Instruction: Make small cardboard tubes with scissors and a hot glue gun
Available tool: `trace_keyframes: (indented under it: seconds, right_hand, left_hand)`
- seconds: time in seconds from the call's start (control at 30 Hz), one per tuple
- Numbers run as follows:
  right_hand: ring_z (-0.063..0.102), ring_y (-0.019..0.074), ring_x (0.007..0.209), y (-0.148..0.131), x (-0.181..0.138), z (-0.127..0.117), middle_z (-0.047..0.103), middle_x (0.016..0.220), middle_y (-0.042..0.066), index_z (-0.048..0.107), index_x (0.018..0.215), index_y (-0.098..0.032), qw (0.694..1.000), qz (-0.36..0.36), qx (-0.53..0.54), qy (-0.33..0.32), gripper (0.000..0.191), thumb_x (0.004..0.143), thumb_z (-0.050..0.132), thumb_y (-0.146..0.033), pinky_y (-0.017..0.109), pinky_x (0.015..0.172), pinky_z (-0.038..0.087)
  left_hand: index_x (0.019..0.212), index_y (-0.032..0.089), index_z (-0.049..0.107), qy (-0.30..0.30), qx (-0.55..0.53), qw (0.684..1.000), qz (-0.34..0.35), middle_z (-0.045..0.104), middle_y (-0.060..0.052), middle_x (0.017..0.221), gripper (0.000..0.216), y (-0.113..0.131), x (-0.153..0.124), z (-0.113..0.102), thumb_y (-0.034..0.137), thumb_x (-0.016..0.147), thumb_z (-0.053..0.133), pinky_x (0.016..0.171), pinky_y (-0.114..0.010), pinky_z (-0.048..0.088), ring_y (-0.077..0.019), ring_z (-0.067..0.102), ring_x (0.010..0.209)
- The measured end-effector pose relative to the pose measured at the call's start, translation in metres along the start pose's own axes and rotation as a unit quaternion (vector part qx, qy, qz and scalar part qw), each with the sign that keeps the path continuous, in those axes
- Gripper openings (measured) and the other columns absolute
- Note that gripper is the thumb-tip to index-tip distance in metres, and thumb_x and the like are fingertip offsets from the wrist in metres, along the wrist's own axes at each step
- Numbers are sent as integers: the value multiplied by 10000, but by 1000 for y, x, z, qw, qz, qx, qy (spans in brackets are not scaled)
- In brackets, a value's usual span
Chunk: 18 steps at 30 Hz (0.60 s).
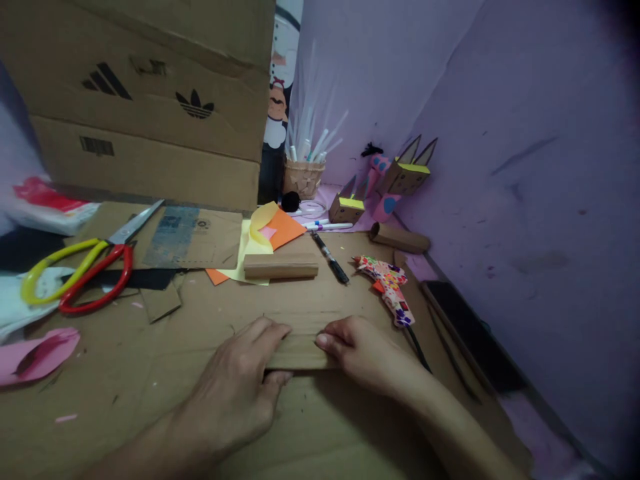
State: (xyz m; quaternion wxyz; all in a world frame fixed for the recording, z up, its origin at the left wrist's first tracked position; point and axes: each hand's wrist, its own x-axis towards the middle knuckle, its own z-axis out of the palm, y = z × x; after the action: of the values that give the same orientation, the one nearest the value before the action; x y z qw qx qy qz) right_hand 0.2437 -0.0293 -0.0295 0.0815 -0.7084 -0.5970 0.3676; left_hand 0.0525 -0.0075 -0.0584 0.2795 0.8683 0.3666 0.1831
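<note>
Between my hands is a piece of brown cardboard [303,343] with parallel crease lines across it. My left hand [245,373] grips its left end, the thumb under the near edge and the fingers on top. At the right end my right hand [357,350] pinches it, thumb and fingers pressed together. A rolled cardboard tube [281,266] lies just beyond the piece. To the right rests a glue gun [387,283] with a flowery covering, and a black pen [330,259] lies between the tube and the gun.
Large scissors [95,263] with yellow and red handles lie at left on cardboard scraps. A big cardboard box [150,100] stands behind. Orange paper [285,229], a basket of glue sticks [303,179], small cardboard animal heads [349,209], another tube [400,238] and a dark phone-like slab [473,333] line the back and right wall.
</note>
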Motion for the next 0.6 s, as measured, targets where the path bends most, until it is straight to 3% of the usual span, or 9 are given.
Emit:
trace_keyframes:
  seconds: [0.1,0.2,0.27,0.37,0.47,0.53,0.6]
  right_hand:
    - [325,96,465,11,-9,4,352,474,-55,466,542,-184,998,-42,48,12,328,848,472,-302,223,442,219]
    - [458,121,566,20,-23,6,503,612,-38,559,709,-182,987,-115,97,49,173,732,651,-326,218,500,328]
    - [548,154,698,26,-32,9,590,770,4,550,719,-184,972,-195,108,79,196,682,715,-282,233,588,412]
    - [602,151,755,34,-40,23,643,841,36,503,700,-197,939,-301,88,141,133,792,599,-198,239,639,471]
    - [647,149,796,45,-41,44,701,897,51,483,764,-216,893,-381,26,240,130,840,458,-113,268,733,516]
    - [675,151,842,50,-42,54,726,924,48,488,821,-229,868,-408,-24,282,169,835,409,-80,286,823,519]
    - [691,146,850,53,-45,55,736,933,40,482,839,-245,875,-398,-47,270,178,815,428,-77,251,797,534]
  left_hand:
    - [939,192,545,-21,5,1000,-6,562,-47,881,236,1,-1,-3,96,742,458,688,-347,483,-207,566,814]
    - [914,179,526,4,19,999,35,573,-47,840,255,3,-4,-5,58,708,439,659,-323,489,-197,572,784]
    - [878,181,524,23,32,997,73,590,-41,800,230,5,-8,-5,57,705,438,621,-295,494,-180,579,728]
    - [783,189,534,88,76,983,143,622,-39,744,191,8,-15,-1,54,725,411,596,-273,500,-172,596,684]
    - [787,187,554,159,137,961,180,678,-38,796,256,10,-22,4,20,733,368,731,-285,512,-175,631,788]
    - [837,197,567,149,171,954,196,704,-24,872,296,10,-26,4,17,735,355,807,-261,497,-159,637,863]
    - [869,214,561,118,182,953,212,712,-15,914,283,9,-28,2,53,741,367,787,-217,500,-140,643,866]
